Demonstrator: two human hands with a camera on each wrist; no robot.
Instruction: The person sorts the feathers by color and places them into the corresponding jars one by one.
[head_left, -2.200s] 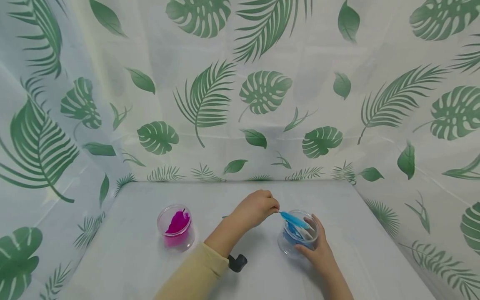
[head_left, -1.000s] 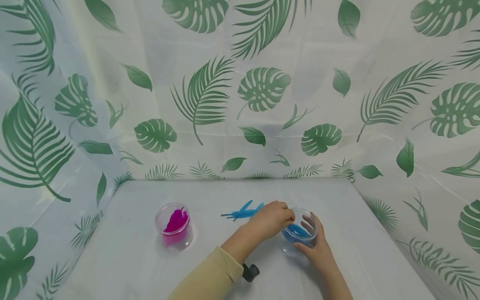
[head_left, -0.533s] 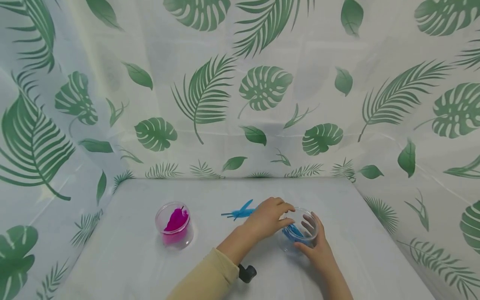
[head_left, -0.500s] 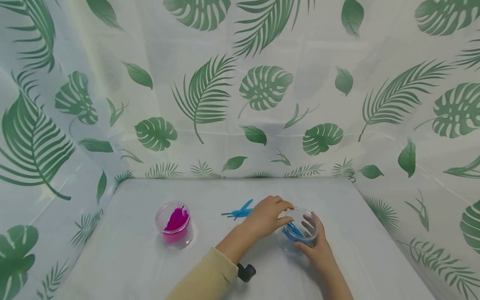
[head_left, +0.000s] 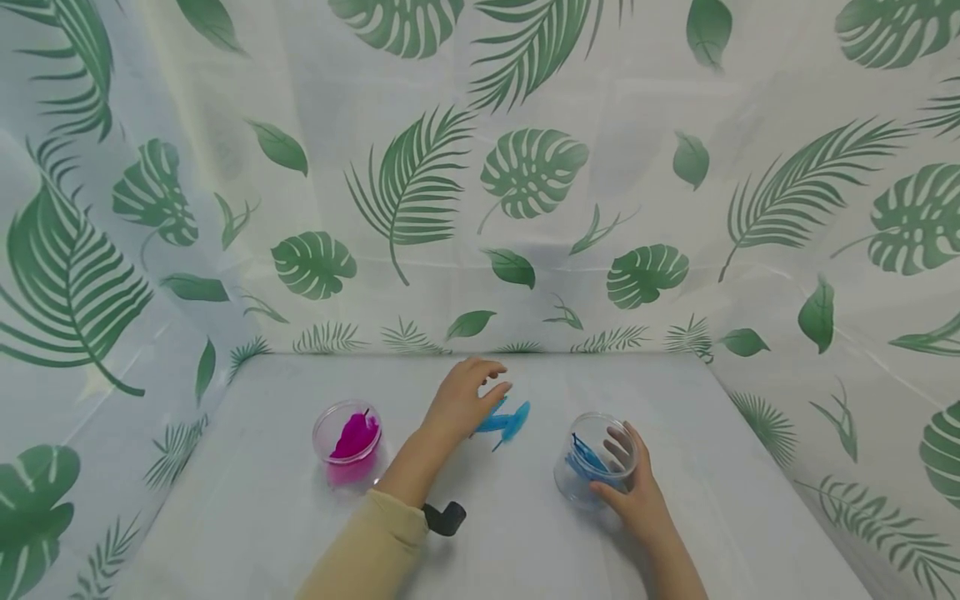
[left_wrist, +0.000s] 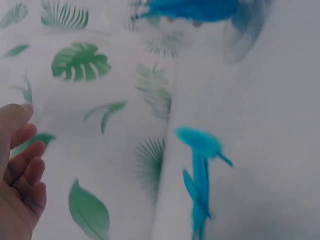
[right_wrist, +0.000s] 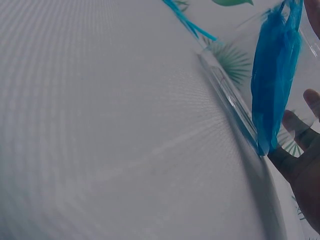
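My left hand [head_left: 457, 396] hovers over the back middle of the table, fingers loosely bent and nothing between them. Just beside and below it lie several light-blue feathers [head_left: 515, 421], crossed over each other and partly hidden by the hand. In the left wrist view the same feathers [left_wrist: 200, 175] are blurred. A clear round jar [head_left: 564, 483] stands upright at the right, with my right hand [head_left: 641, 496] gripping its right side, thumb in front and fingers behind. Inside it lean blue feathers [head_left: 585, 454], seen through the wall as blue feathers [right_wrist: 272, 85] in the right wrist view.
At the left stands a second clear jar [head_left: 318, 442] with magenta feathers [head_left: 356, 435] in it. A black device [head_left: 446, 518] is at my left wrist. The white table [head_left: 517, 542] meets a leaf-printed curtain [head_left: 570, 275] at its back and sides.
Earlier my left hand pinched a blue feather over the right jar, then hovered at its rim. Now it has moved left over the loose feathers, holding nothing. The right hand keeps its grip.
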